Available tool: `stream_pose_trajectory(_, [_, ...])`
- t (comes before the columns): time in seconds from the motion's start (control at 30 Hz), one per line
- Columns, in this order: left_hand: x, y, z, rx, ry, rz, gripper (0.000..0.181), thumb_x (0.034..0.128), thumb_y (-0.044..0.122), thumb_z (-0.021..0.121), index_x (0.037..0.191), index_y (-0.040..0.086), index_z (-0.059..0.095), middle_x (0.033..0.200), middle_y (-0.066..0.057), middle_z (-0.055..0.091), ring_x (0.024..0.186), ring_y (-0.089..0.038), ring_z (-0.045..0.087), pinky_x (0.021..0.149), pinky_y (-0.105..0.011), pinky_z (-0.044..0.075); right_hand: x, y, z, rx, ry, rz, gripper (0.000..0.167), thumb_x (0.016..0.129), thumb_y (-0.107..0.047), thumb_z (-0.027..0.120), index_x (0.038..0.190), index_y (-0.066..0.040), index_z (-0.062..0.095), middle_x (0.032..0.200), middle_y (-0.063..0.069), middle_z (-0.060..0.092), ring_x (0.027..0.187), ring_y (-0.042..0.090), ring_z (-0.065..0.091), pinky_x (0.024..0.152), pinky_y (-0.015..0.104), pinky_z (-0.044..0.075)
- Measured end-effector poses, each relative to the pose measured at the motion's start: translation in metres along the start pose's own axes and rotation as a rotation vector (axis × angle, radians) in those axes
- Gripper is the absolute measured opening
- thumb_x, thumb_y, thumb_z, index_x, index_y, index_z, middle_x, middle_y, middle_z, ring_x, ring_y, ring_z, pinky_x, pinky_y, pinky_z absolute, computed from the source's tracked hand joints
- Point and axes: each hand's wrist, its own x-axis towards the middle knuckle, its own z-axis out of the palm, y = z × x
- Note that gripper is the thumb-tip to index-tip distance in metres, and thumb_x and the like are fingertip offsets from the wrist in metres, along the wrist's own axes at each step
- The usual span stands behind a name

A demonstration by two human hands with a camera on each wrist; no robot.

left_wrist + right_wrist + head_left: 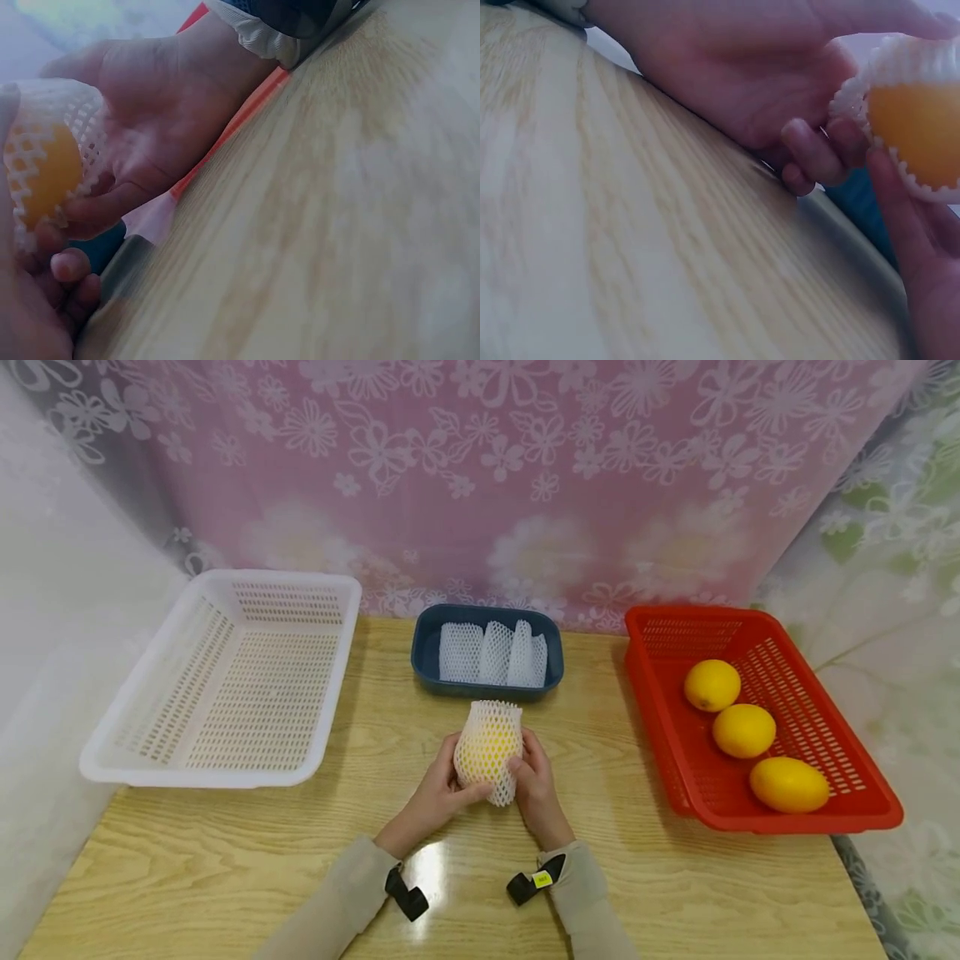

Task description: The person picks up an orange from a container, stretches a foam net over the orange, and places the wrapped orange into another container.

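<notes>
A yellow lemon [497, 745] sits inside a white foam net sleeve [480, 714], held upright between both hands above the table. My left hand [435, 792] grips the netted lemon from the left, its thumb across the lower front. From the other side my right hand [538, 789] holds it, the thumb pressing on the net. In the left wrist view, yellow peel shows through the stretched mesh [91, 142]. The right wrist view shows the net edge [847, 101] around the lemon [919, 127], with fingertips of both hands beneath.
Behind the hands, a dark blue tray [487, 692] contains several flattened foam nets [461, 652]. On the right, a red basket [675, 760] holds three lemons [744, 731]. A white basket [341, 668] stands at left on the wooden table [465, 910]. A floral curtain [450, 510] hangs behind.
</notes>
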Motion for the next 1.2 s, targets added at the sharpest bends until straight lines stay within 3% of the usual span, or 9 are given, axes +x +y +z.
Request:
stream_pose_trajectory(0.17, [0.000,-0.002,0.002,0.073,-0.025,0.017,0.113,0.0711,0.012,0.091,0.155,0.024,0.016,0.149,-0.007,0.040,0.127,-0.022,0.049,0.101,-0.032,0.044,0.001,0.000,0.001,0.038,0.025,-0.014,0.044,0.097,-0.017,0.046,0.139,-0.004,0.042,0.125,0.009,0.057,0.108,0.017,0.059,0.090,0.030,0.051])
stream_pose_trajectory(0.27, [0.000,-0.003,0.003,0.115,-0.021,0.036,0.125,0.0685,0.003,0.090,0.158,0.024,0.005,0.144,-0.013,0.047,0.121,-0.022,0.054,0.097,-0.032,0.047,0.001,-0.001,0.001,0.042,0.027,-0.022,0.041,0.097,-0.016,0.046,0.136,-0.005,0.044,0.124,0.009,0.057,0.107,0.017,0.059,0.089,0.030,0.052])
stream_pose_trajectory(0.4, [0.000,-0.001,0.003,0.070,-0.043,0.058,0.114,0.0776,-0.011,0.078,0.159,0.019,0.003,0.138,-0.024,0.053,0.113,-0.025,0.059,0.088,-0.031,0.052,0.001,-0.001,0.002,0.057,0.032,-0.030,0.038,0.098,-0.016,0.046,0.134,-0.007,0.046,0.122,0.008,0.058,0.105,0.015,0.060,0.088,0.028,0.052])
stream_pose_trajectory(0.5, [0.000,0.008,0.002,0.027,-0.076,0.082,0.105,0.0833,-0.017,0.067,0.159,0.016,0.003,0.149,-0.025,0.040,0.119,-0.024,0.055,0.090,-0.031,0.052,0.001,0.000,0.002,0.068,0.032,-0.039,0.036,0.098,-0.015,0.045,0.133,-0.008,0.046,0.120,0.006,0.059,0.102,0.014,0.060,0.086,0.028,0.052])
stream_pose_trajectory(0.67, [-0.002,0.024,0.002,0.051,-0.076,0.133,0.092,0.0885,-0.012,0.062,0.159,0.013,0.008,0.143,-0.027,0.047,0.116,-0.018,0.057,0.090,-0.029,0.050,0.001,0.001,0.002,0.074,0.044,-0.031,0.038,0.097,-0.017,0.045,0.134,-0.010,0.047,0.122,0.005,0.057,0.104,0.013,0.058,0.088,0.027,0.050])
stream_pose_trajectory(0.73, [-0.002,0.025,0.002,0.077,-0.063,0.150,0.089,0.0891,-0.012,0.061,0.158,0.012,0.010,0.133,-0.027,0.056,0.110,-0.016,0.059,0.088,-0.029,0.050,0.001,0.000,0.002,0.076,0.055,-0.025,0.039,0.096,-0.017,0.045,0.134,-0.012,0.047,0.124,0.004,0.056,0.106,0.013,0.056,0.089,0.027,0.049])
stream_pose_trajectory(0.9, [-0.003,0.028,0.003,0.156,-0.034,0.188,0.082,0.0873,-0.016,0.058,0.155,0.005,0.016,0.130,-0.029,0.057,0.108,-0.019,0.060,0.089,-0.029,0.050,0.001,0.001,0.002,0.086,0.074,-0.018,0.042,0.094,-0.016,0.041,0.135,-0.012,0.048,0.125,0.004,0.055,0.109,0.014,0.054,0.092,0.028,0.047])
stream_pose_trajectory(1.07, [-0.005,0.029,0.003,0.155,-0.046,0.161,0.078,0.0909,-0.015,0.055,0.154,0.005,0.014,0.126,-0.029,0.057,0.105,-0.026,0.063,0.084,-0.030,0.054,0.000,0.000,0.002,0.075,0.079,0.003,0.055,0.093,-0.018,0.040,0.146,-0.004,0.040,0.134,0.003,0.052,0.118,0.016,0.050,0.098,0.029,0.045])
stream_pose_trajectory(1.2, [-0.005,0.032,0.004,0.178,-0.041,0.157,0.082,0.0851,-0.019,0.051,0.153,0.004,0.013,0.119,-0.028,0.061,0.101,-0.023,0.063,0.083,-0.030,0.053,0.001,-0.002,0.003,0.083,0.062,0.007,0.056,0.090,-0.015,0.043,0.145,-0.005,0.040,0.135,0.005,0.051,0.117,0.016,0.050,0.099,0.030,0.045])
